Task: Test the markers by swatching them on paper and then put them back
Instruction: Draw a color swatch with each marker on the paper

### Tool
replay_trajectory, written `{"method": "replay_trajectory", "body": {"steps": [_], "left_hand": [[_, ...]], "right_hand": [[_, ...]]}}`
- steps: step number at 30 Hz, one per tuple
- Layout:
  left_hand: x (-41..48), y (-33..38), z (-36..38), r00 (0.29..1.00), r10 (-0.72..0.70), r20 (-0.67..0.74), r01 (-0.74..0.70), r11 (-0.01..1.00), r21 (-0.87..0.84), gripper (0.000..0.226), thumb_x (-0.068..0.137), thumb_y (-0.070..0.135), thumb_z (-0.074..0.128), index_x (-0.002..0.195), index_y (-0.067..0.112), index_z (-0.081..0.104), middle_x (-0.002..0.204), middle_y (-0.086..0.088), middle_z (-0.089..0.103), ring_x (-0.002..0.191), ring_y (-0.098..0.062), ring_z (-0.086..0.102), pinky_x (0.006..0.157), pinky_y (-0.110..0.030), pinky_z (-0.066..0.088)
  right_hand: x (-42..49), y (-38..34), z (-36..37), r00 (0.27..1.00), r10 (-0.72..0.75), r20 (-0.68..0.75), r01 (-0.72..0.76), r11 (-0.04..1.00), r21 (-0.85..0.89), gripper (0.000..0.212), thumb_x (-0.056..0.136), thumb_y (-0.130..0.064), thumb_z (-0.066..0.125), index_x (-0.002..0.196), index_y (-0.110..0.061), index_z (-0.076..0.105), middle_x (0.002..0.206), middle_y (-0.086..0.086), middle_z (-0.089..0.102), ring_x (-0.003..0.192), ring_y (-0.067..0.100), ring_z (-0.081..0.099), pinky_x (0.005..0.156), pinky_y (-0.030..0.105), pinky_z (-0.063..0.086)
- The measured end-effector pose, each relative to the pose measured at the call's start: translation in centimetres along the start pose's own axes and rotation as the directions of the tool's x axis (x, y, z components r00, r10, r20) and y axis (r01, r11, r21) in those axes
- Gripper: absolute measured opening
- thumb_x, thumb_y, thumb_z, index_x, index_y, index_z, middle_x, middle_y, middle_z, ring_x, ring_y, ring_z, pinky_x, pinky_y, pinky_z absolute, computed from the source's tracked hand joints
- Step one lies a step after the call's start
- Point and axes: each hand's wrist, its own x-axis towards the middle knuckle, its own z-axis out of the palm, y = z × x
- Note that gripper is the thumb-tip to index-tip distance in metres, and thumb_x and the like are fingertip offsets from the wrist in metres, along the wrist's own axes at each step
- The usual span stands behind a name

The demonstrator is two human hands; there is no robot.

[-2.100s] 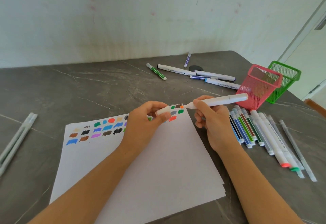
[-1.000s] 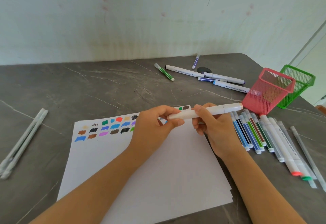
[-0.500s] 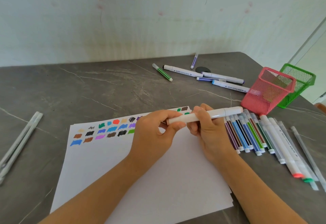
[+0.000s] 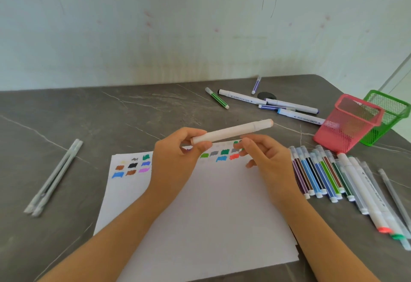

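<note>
Marker [image 4: 232,131], thick white plastic, capped: pinched at one end by our L hand [image 4: 175,159], raised over white swatch paper [image 4: 211,215]. R hand [image 4: 266,159] just let go, fingers loose, empty. Recapped since; put-back next, we judge.

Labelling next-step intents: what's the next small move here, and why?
Probably hand the white marker to the right hand and lay it with the marker row right of the paper: it looks capped, only the left hand pinches it, the right hand hovers open.
</note>
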Motion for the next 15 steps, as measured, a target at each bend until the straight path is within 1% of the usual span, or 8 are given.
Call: {"method": "replay_trajectory", "body": {"steps": [2, 4, 6, 8, 10, 12, 13, 15], "left_hand": [[-0.6, -0.4, -1.8, 0.999, -0.029, -0.043, 0.030, 0.999, 0.018, 0.017, 0.079, 0.023, 0.073, 0.095, 0.025, 0.069, 0.083, 0.017, 0.066, 0.074, -0.003, 0.063, 0.062, -0.011, 0.048], [-1.6, -1.1, -4.0, 0.993, -0.085, -0.086, 0.088, 0.996, 0.033, 0.015, 0.078, 0.021, 0.075, 0.090, 0.028, 0.070, 0.077, 0.018, 0.067, 0.068, -0.002, 0.063, 0.060, -0.011, 0.046], [-2.7, -2.0, -6.4, 0.980, -0.132, -0.147, 0.141, 0.989, 0.053, 0.016, 0.077, 0.020, 0.076, 0.087, 0.030, 0.070, 0.076, 0.019, 0.068, 0.065, -0.002, 0.063, 0.059, -0.014, 0.046], [-3.8, -3.1, -9.2, 0.967, -0.129, -0.218, 0.162, 0.977, 0.136, 0.016, 0.076, 0.020, 0.077, 0.088, 0.029, 0.071, 0.076, 0.019, 0.068, 0.066, -0.004, 0.061, 0.060, -0.019, 0.047], [-4.9, -4.0, -12.2, 0.951, -0.125, -0.283, 0.191, 0.956, 0.221, 0.014, 0.077, 0.022, 0.076, 0.089, 0.027, 0.072, 0.079, 0.018, 0.069, 0.067, -0.008, 0.060, 0.062, -0.026, 0.050], [-5.8, -4.6, -15.0, 0.927, -0.143, -0.347, 0.247, 0.929, 0.275, 0.012, 0.078, 0.024, 0.074, 0.088, 0.030, 0.070, 0.078, 0.015, 0.068, 0.066, -0.013, 0.059, 0.061, -0.036, 0.051], [-6.2, -4.8, -16.2, 0.915, -0.156, -0.373, 0.277, 0.914, 0.295, 0.011, 0.078, 0.025, 0.074, 0.087, 0.031, 0.069, 0.078, 0.015, 0.067, 0.067, -0.013, 0.058, 0.060, -0.039, 0.051], [-7.0, -5.1, -17.9, 0.893, -0.189, -0.409, 0.335, 0.886, 0.320, 0.010, 0.079, 0.029, 0.073, 0.084, 0.035, 0.067, 0.080, 0.017, 0.067, 0.068, -0.012, 0.058, 0.061, -0.039, 0.052]], "right_hand": [[-0.1, 0.8, -0.1, 0.998, -0.066, 0.006, 0.066, 0.982, -0.179, 0.011, 0.090, -0.022, 0.061, 0.099, -0.020, 0.068, 0.092, -0.010, 0.072, 0.087, 0.008, 0.068, 0.067, 0.021, 0.055], [-0.2, 1.5, 0.1, 0.989, -0.139, 0.057, 0.150, 0.926, -0.346, 0.015, 0.090, -0.020, 0.062, 0.102, -0.028, 0.067, 0.099, -0.018, 0.068, 0.093, 0.003, 0.063, 0.076, 0.017, 0.050], [-0.5, 2.2, 0.4, 0.956, -0.252, 0.152, 0.295, 0.808, -0.510, 0.022, 0.090, -0.021, 0.063, 0.108, -0.032, 0.064, 0.108, -0.022, 0.062, 0.098, -0.003, 0.055, 0.086, 0.007, 0.039], [-0.5, 2.7, 0.6, 0.898, -0.349, 0.269, 0.439, 0.655, -0.615, 0.026, 0.089, -0.027, 0.060, 0.114, -0.027, 0.065, 0.118, -0.017, 0.060, 0.104, -0.003, 0.051, 0.092, 0.004, 0.032], [-0.4, 3.2, 0.7, 0.848, -0.381, 0.369, 0.528, 0.538, -0.657, 0.031, 0.087, -0.031, 0.055, 0.116, -0.024, 0.065, 0.124, -0.012, 0.060, 0.111, 0.005, 0.053, 0.095, 0.013, 0.035], [-0.5, 3.3, 1.0, 0.809, -0.401, 0.430, 0.583, 0.455, -0.673, 0.035, 0.089, -0.037, 0.049, 0.116, -0.023, 0.066, 0.126, -0.008, 0.061, 0.114, 0.012, 0.056, 0.096, 0.024, 0.041], [-0.6, 3.1, 1.3, 0.790, -0.413, 0.454, 0.606, 0.415, -0.678, 0.038, 0.089, -0.039, 0.046, 0.116, -0.023, 0.066, 0.126, -0.006, 0.061, 0.115, 0.013, 0.055, 0.097, 0.027, 0.042], [-0.9, 3.0, 2.0, 0.748, -0.433, 0.503, 0.651, 0.330, -0.683, 0.043, 0.088, -0.040, 0.042, 0.116, -0.020, 0.067, 0.125, -0.002, 0.063, 0.117, 0.013, 0.050, 0.097, 0.029, 0.041]]}}
